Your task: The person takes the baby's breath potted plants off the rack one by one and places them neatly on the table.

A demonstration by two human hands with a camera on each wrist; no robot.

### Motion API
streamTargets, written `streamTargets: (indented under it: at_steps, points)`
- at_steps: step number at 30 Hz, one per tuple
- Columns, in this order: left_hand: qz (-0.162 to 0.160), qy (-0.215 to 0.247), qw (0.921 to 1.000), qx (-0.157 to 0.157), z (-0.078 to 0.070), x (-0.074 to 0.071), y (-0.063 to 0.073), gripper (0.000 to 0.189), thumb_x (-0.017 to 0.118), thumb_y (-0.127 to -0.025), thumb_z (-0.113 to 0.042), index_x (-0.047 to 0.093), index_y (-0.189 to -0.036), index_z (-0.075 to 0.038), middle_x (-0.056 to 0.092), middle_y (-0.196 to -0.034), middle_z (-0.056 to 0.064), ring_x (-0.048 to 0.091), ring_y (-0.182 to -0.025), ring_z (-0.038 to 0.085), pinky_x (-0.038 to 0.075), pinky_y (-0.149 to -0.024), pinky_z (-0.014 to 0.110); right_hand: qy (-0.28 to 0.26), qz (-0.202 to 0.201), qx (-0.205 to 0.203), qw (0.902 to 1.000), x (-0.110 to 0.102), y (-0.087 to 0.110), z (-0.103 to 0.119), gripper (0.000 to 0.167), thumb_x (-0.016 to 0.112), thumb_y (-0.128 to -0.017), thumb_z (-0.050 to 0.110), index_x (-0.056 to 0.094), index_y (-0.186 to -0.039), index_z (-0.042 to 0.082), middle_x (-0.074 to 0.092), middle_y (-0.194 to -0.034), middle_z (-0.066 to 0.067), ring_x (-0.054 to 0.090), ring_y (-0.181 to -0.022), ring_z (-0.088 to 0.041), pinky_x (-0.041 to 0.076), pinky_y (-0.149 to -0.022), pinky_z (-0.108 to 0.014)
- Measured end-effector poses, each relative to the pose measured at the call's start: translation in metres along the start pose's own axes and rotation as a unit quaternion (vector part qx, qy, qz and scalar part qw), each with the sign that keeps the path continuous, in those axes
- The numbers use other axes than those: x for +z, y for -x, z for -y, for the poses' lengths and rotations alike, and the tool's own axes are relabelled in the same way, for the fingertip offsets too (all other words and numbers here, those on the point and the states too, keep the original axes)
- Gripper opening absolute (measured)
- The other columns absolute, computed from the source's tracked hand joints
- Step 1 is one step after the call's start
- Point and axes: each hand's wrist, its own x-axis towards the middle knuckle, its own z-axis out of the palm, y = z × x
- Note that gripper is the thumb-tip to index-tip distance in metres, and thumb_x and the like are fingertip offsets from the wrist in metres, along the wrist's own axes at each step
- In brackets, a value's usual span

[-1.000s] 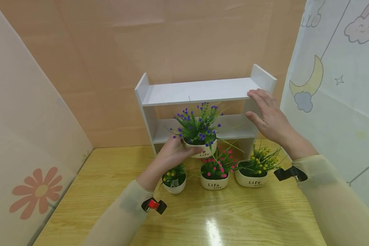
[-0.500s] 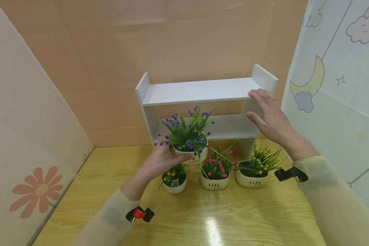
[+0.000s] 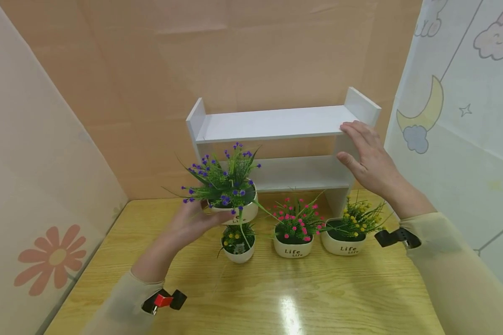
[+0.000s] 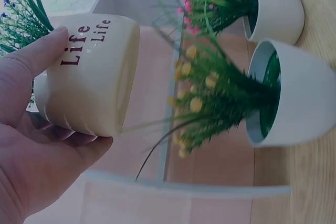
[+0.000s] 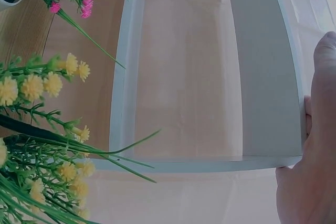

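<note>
My left hand [image 3: 184,228] grips a white oval flowerpot [image 3: 248,211] with purple artificial flowers, thumb across its front and fingers around the far side. In the left wrist view, the held pot [image 4: 100,77] shows "Life" lettering and hangs above a smaller round pot [image 4: 310,98] with yellow flowers. A white two-tier shelf [image 3: 276,125] stands at the back of the table. On its upper board's right front corner rests my right hand [image 3: 370,160], fingers extended and thumb apart. The right wrist view shows that hand at the shelf's upper edge [image 5: 270,77].
Before the shelf stand an oval pot [image 3: 293,250] of pink flowers and another oval pot [image 3: 343,246] of yellow flowers. An orange-tan backdrop [image 3: 276,56] hangs behind; printed white panels [image 3: 448,177] flank the wooden table [image 3: 251,298].
My left hand has carried the purple-flowered pot leftward and slightly down, from before the shelf's middle to its left side. The right hand stays at the shelf corner.
</note>
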Motion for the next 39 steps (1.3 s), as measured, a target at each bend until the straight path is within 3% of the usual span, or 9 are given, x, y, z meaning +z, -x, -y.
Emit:
streamTargets:
  at_steps: [5, 10, 18, 22, 26, 33, 37, 39]
  points:
    - [-0.015, -0.015, 0.9992, -0.035, 0.006, -0.017, 0.010, 0.089, 0.091, -0.093, -0.046, 0.043, -0.167, -0.035, 0.052, -0.166, 0.004, 0.045, -0.154, 0.044, 0.049, -0.115, 0.064, 0.000, -0.001, -0.002, 1.0000, 0.001, 0.000, -0.001, 0.084, 0.047, -0.112, 0.066, 0.038, -0.168, 0.004, 0.030, -0.174, -0.024, 0.018, -0.164, -0.044, 0.015, -0.133, -0.063]
    - [-0.028, -0.020, 0.9989, -0.033, 0.016, -0.031, 0.019, 0.090, 0.089, -0.095, -0.046, 0.039, -0.169, -0.033, 0.051, -0.166, 0.004, 0.043, -0.156, 0.045, 0.047, -0.116, 0.066, 0.000, -0.006, -0.008, 0.9999, 0.001, -0.001, -0.003, 0.084, 0.046, -0.112, 0.066, 0.038, -0.167, 0.003, 0.031, -0.173, -0.025, 0.018, -0.164, -0.045, 0.014, -0.134, -0.062]
    - [-0.046, -0.039, 0.9960, -0.067, 0.035, -0.052, 0.032, 0.090, 0.087, -0.096, -0.050, 0.039, -0.169, -0.032, 0.054, -0.163, 0.011, 0.049, -0.150, 0.046, 0.052, -0.110, 0.066, -0.001, -0.007, -0.005, 1.0000, -0.002, -0.002, -0.004, 0.084, 0.046, -0.112, 0.067, 0.038, -0.167, 0.004, 0.031, -0.173, -0.024, 0.018, -0.164, -0.044, 0.013, -0.134, -0.062]
    - [-0.053, -0.061, 0.9920, -0.097, 0.046, -0.060, 0.036, 0.085, 0.086, -0.096, -0.054, 0.045, -0.165, -0.028, 0.063, -0.149, 0.013, 0.062, -0.125, 0.037, 0.057, -0.093, 0.051, 0.001, -0.004, 0.001, 1.0000, -0.003, -0.001, -0.005, 0.084, 0.047, -0.112, 0.067, 0.038, -0.168, 0.004, 0.030, -0.173, -0.024, 0.017, -0.165, -0.044, 0.014, -0.133, -0.063]
    - [-0.052, -0.073, 0.9893, -0.115, 0.059, -0.066, 0.037, 0.084, 0.084, -0.096, -0.055, 0.047, -0.165, -0.023, 0.067, -0.137, 0.014, 0.059, -0.104, 0.031, 0.051, -0.079, 0.041, 0.003, -0.001, 0.005, 1.0000, -0.005, 0.000, -0.005, 0.085, 0.046, -0.112, 0.067, 0.037, -0.168, 0.004, 0.029, -0.174, -0.024, 0.016, -0.165, -0.044, 0.013, -0.133, -0.064]
    - [-0.038, -0.076, 0.9894, -0.117, 0.081, -0.071, 0.040, 0.082, 0.081, -0.099, -0.055, 0.047, -0.165, -0.019, 0.069, -0.137, 0.018, 0.063, -0.110, 0.033, 0.054, -0.087, 0.045, 0.002, -0.001, 0.007, 1.0000, -0.005, 0.000, -0.005, 0.087, 0.045, -0.111, 0.069, 0.037, -0.168, 0.004, 0.028, -0.175, -0.024, 0.015, -0.166, -0.043, 0.014, -0.133, -0.064]
    - [-0.034, -0.071, 0.9924, -0.095, 0.095, -0.071, 0.041, 0.082, 0.081, -0.101, -0.049, 0.042, -0.168, -0.021, 0.067, -0.145, 0.018, 0.064, -0.121, 0.035, 0.056, -0.094, 0.050, -0.001, -0.002, 0.005, 1.0000, -0.005, 0.000, -0.004, 0.087, 0.045, -0.111, 0.069, 0.037, -0.168, 0.004, 0.028, -0.175, -0.024, 0.015, -0.166, -0.043, 0.014, -0.133, -0.063]
    - [-0.032, -0.069, 0.9933, -0.088, 0.102, -0.072, 0.042, 0.082, 0.080, -0.102, -0.047, 0.041, -0.169, -0.022, 0.066, -0.145, 0.018, 0.063, -0.118, 0.035, 0.055, -0.093, 0.050, -0.001, -0.003, 0.004, 1.0000, -0.004, 0.000, -0.004, 0.087, 0.045, -0.111, 0.069, 0.037, -0.168, 0.004, 0.028, -0.175, -0.024, 0.015, -0.166, -0.043, 0.013, -0.133, -0.063]
